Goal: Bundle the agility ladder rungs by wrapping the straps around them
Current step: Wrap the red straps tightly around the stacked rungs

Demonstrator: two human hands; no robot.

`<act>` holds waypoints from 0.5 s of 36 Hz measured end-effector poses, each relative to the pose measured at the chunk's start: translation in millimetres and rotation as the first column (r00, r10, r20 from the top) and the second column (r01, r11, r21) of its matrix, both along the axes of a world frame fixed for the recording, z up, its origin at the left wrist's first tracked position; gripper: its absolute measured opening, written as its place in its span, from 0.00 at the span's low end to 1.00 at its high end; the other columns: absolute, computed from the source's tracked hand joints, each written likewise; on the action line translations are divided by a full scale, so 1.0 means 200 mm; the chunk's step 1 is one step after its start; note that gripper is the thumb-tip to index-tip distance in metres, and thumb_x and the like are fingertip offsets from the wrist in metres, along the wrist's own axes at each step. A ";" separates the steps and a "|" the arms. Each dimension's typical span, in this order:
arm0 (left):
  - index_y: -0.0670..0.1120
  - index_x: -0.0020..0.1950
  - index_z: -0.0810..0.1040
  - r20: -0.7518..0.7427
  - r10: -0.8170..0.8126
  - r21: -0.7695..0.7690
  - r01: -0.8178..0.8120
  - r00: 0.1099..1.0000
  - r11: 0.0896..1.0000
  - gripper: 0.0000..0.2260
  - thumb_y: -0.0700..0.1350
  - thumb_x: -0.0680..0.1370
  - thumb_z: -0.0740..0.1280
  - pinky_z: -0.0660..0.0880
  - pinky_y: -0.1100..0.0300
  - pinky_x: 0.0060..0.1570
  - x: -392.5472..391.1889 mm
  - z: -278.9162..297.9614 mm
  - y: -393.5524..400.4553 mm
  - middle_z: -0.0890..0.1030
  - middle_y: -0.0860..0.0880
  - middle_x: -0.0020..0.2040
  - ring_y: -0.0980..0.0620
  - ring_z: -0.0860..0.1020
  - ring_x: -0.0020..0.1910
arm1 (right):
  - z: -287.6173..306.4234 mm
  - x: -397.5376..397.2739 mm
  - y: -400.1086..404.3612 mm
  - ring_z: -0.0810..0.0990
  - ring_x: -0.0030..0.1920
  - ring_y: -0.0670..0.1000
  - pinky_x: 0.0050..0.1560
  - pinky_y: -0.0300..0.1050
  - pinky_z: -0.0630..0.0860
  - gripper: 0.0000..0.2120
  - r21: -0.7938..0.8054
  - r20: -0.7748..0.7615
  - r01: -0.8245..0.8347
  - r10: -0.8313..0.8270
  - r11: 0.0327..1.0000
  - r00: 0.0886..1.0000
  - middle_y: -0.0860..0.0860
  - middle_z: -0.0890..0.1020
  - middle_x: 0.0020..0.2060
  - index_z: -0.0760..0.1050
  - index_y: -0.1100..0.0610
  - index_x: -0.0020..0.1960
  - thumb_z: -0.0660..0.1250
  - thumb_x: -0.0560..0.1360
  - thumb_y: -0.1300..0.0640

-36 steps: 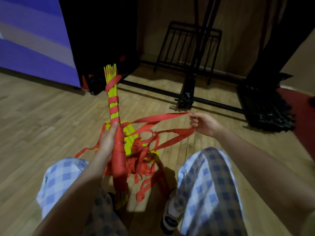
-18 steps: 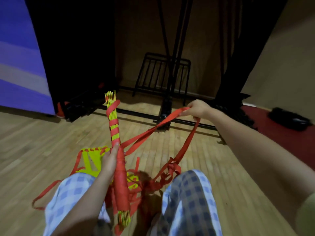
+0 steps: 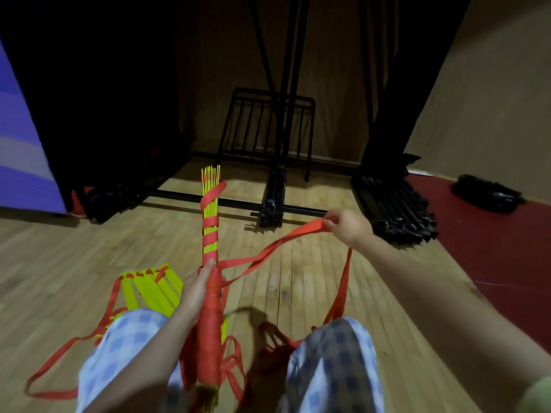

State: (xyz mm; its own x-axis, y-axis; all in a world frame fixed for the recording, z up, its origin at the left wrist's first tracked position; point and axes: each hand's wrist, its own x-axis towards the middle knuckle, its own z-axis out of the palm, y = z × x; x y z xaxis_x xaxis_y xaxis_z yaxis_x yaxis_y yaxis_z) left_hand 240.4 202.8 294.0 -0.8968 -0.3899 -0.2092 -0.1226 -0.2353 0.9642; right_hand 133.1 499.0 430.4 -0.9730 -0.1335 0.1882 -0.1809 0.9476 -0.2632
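Observation:
A bundle of yellow ladder rungs [image 3: 210, 204] stands nearly upright between my knees, wound with red strap along most of its length. My left hand [image 3: 195, 290] grips the bundle at its middle, thumb up along the wrapped part. My right hand [image 3: 347, 226] pinches a red strap [image 3: 277, 244] out to the right, stretched from the bundle up to my fingers. Another length of strap hangs from that hand down to my right knee. Several loose yellow rungs [image 3: 152, 289] joined by strap lie flat on the floor at the left.
I sit on a wooden floor [image 3: 74, 248] in checked trousers. A black metal rack [image 3: 265, 129] and a stand base [image 3: 272, 201] are ahead. Stacked black bars [image 3: 393, 210] lie at the right on the edge of a red mat [image 3: 492, 257]. A purple panel [image 3: 21, 144] stands at the left.
My right hand has pulled the strap up and outward to the right, drawing it taut from the bundle. The left hand keeps its grip on the bundle. The view has tilted upward.

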 end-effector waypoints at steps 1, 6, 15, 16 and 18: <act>0.40 0.41 0.79 0.007 -0.015 -0.007 0.015 1.000 1.000 0.19 0.55 0.80 0.64 0.72 0.63 0.23 -0.02 0.02 -0.01 0.80 0.36 0.38 0.49 0.75 0.22 | -0.03 0.00 0.02 0.79 0.40 0.49 0.35 0.44 0.74 0.08 -0.004 0.023 0.026 -0.026 1.000 0.999 0.47 0.80 0.40 0.78 0.49 0.52 0.61 0.80 0.49; 0.35 0.47 0.81 0.029 -0.115 -0.010 0.115 0.993 0.993 0.26 0.59 0.78 0.63 0.74 0.61 0.26 -0.11 0.10 -0.03 0.81 0.39 0.37 0.49 0.77 0.24 | -0.21 -0.02 0.10 0.80 0.40 0.49 0.34 0.42 0.70 0.07 -0.090 0.193 0.171 -0.151 0.981 0.969 0.49 0.80 0.37 0.76 0.52 0.52 0.60 0.81 0.52; 0.39 0.46 0.79 0.012 -0.317 0.151 0.312 0.948 0.938 0.26 0.62 0.78 0.60 0.75 0.63 0.26 -0.17 0.21 0.04 0.78 0.43 0.32 0.50 0.76 0.24 | -0.60 -0.02 0.13 0.82 0.39 0.52 0.37 0.41 0.74 0.11 -0.198 0.469 0.250 -0.132 0.948 0.873 0.52 0.81 0.33 0.76 0.55 0.39 0.60 0.79 0.59; 0.40 0.47 0.79 -0.012 -0.329 0.165 0.327 0.944 0.931 0.25 0.62 0.79 0.60 0.75 0.62 0.26 -0.17 0.23 0.06 0.79 0.43 0.34 0.50 0.76 0.25 | -0.62 -0.03 0.11 0.82 0.41 0.54 0.39 0.41 0.74 0.12 -0.201 0.470 0.233 -0.115 0.951 0.875 0.52 0.80 0.33 0.76 0.55 0.37 0.60 0.78 0.59; 0.40 0.48 0.78 -0.046 -0.337 0.184 0.339 0.941 0.923 0.22 0.60 0.80 0.59 0.75 0.62 0.27 -0.16 0.22 0.06 0.80 0.44 0.37 0.51 0.76 0.25 | -0.70 -0.03 0.06 0.81 0.42 0.55 0.41 0.42 0.74 0.12 -0.206 0.478 0.207 -0.087 0.956 0.874 0.54 0.81 0.35 0.77 0.57 0.37 0.61 0.77 0.59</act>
